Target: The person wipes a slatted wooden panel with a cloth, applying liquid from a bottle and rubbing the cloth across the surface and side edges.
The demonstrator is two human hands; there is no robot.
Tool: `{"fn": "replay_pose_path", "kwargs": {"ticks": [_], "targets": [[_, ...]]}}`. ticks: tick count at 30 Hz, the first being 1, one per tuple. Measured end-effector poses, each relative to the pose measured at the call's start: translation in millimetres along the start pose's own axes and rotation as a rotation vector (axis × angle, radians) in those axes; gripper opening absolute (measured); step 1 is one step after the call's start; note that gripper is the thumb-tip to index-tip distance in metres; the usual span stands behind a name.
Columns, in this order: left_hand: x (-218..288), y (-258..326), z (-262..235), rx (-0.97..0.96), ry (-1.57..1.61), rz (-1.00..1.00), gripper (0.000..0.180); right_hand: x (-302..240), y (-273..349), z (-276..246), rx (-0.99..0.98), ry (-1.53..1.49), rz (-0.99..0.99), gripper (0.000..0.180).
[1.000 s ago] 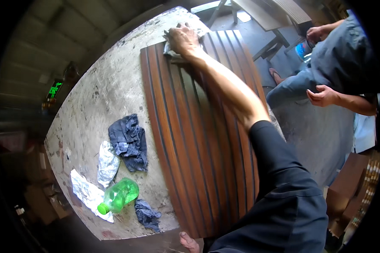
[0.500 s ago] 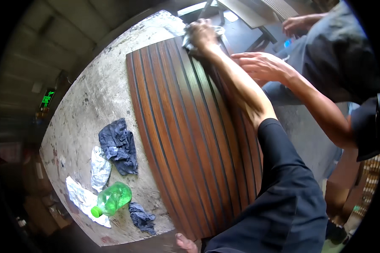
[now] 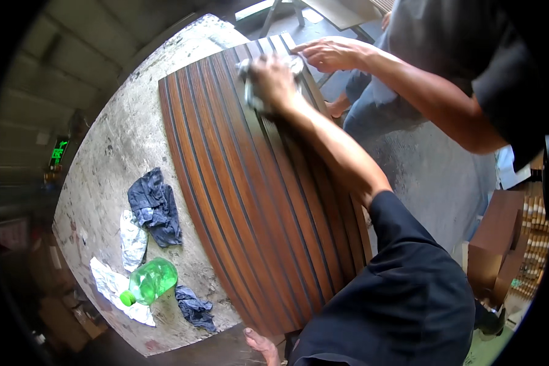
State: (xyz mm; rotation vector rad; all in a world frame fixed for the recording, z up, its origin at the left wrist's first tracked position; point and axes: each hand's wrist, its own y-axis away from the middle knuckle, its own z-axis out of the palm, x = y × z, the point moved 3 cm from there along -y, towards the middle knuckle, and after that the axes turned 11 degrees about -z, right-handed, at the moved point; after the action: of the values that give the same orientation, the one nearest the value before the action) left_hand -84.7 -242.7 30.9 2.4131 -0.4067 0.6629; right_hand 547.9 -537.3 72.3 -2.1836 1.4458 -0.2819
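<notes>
A slatted brown wooden panel [image 3: 244,201] with dark grooves lies at a slant on the worn pale table [image 3: 110,165]. Near the panel's far end, my right hand [image 3: 273,82], blurred by motion, presses a crumpled pale grey cloth [image 3: 247,97] against the slats. My right forearm reaches across the panel's right side. Some bare skin [image 3: 262,345] shows by the panel's near end, and I cannot tell whether it is my left hand or a foot. On the table left of the panel lie a dark blue rag [image 3: 157,210] and a small dark rag [image 3: 195,308].
A green bottle [image 3: 154,281] lies on its side over a white rag [image 3: 107,283], below another white rag [image 3: 133,241]. To the far right stands another person, whose hand [image 3: 329,53] is at the panel's far right corner. Brown boxes [image 3: 494,229] stand at the right.
My right hand has moved the cloth nearer and inward from the panel's far end. The other person's hand has moved up and left to the far corner. The view has shifted slightly.
</notes>
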Motion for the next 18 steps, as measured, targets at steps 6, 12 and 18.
{"fn": "replay_pose_path", "kwargs": {"ticks": [6, 12, 18], "targets": [[-8.5, -2.0, 0.3, -0.009, 0.005, -0.013, 0.064, -85.8, 184.1, -125.8, -0.138, -0.363, -0.201, 0.034], [0.9, 0.7, 2.5, 0.025, 0.029, 0.022, 0.064, 46.5, 62.8, -67.6, -0.048, -0.01, 0.04, 0.019], [-12.8, -3.1, 1.4, 0.039, 0.005, 0.051, 0.062, 15.0, 92.0, -69.0, -0.027, -0.073, -0.001, 0.019]]}}
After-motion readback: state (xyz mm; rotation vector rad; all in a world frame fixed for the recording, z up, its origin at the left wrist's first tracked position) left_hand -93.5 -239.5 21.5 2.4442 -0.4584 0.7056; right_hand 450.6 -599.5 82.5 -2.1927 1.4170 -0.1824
